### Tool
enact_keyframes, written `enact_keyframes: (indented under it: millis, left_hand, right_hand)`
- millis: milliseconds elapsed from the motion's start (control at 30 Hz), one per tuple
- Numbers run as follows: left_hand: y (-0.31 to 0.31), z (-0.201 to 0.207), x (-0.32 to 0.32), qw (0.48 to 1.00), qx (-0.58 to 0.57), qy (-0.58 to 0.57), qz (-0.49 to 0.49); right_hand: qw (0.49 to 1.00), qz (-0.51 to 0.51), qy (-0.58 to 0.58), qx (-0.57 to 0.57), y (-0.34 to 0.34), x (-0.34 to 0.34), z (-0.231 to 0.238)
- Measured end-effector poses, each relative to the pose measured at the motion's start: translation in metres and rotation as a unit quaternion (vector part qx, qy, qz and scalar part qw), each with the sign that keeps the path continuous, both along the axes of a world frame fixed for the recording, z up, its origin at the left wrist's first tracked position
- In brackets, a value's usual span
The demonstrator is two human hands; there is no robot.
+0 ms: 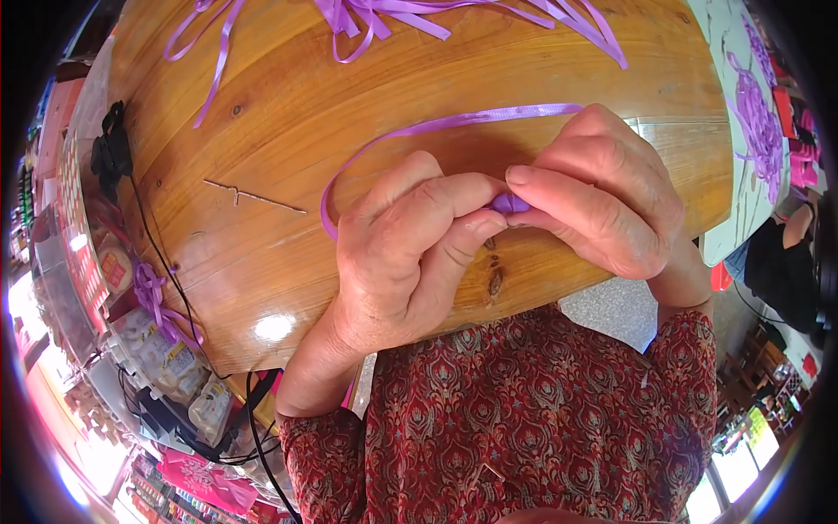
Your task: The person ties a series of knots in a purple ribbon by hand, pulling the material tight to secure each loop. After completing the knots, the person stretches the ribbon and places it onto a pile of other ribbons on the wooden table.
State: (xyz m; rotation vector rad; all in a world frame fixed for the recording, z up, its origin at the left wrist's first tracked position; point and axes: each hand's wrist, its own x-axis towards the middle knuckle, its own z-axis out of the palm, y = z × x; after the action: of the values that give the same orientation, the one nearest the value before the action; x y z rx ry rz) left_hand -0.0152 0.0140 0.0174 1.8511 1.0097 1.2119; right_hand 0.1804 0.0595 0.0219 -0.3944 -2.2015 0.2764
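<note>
Between my two hands, just above the near part of the wooden table [288, 148], is a purple ribbon [410, 130], bunched small at the fingertips. My left hand [401, 249] pinches the bunched part between thumb and forefinger. From the other side my right hand [602, 192] pinches the same bunch, its thumb and finger almost touching those of the left. A long strip of the ribbon loops round behind the left hand and runs across the table toward the right hand. The exact fold at the fingertips is partly hidden.
Loose purple ribbons [410, 16] lie along the table's far edge. A thin twisted wire or cord [253, 196] rests at the left. A black cable [157, 236] runs down the left edge, beside clear packets [166, 358]. More ribbons [759, 131] pile on a pale surface at right.
</note>
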Motion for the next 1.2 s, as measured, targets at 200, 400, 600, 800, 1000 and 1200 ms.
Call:
enact_keyframes:
  millis: [200,400,600,800,1000,1200]
  left_hand:
    - [0.0,0.0,-0.002,0.999,0.015,0.042,0.02]
    - [-0.001,0.001,0.0,0.995,0.056,0.08,0.018]
    - [0.001,0.0,-0.003,0.98,0.14,0.14,-0.01]
    - [0.003,-0.008,-0.002,0.975,0.19,0.115,-0.023]
    - [0.001,-0.015,0.0,0.98,0.159,0.12,0.021]
    - [0.003,-0.009,-0.001,0.996,0.08,0.019,0.046]
  right_hand:
    - [0.999,-0.013,-0.046,0.022,0.0,0.001,-0.002]
    - [0.998,0.02,-0.047,-0.022,-0.003,0.0,-0.002]
    - [0.974,0.059,-0.027,-0.215,-0.007,-0.001,0.006]
    - [0.798,0.117,0.008,-0.591,-0.012,0.001,0.007]
    - [0.745,0.085,-0.006,-0.662,-0.006,0.003,0.016]
    - [0.943,0.023,-0.033,-0.33,-0.001,0.003,0.01]
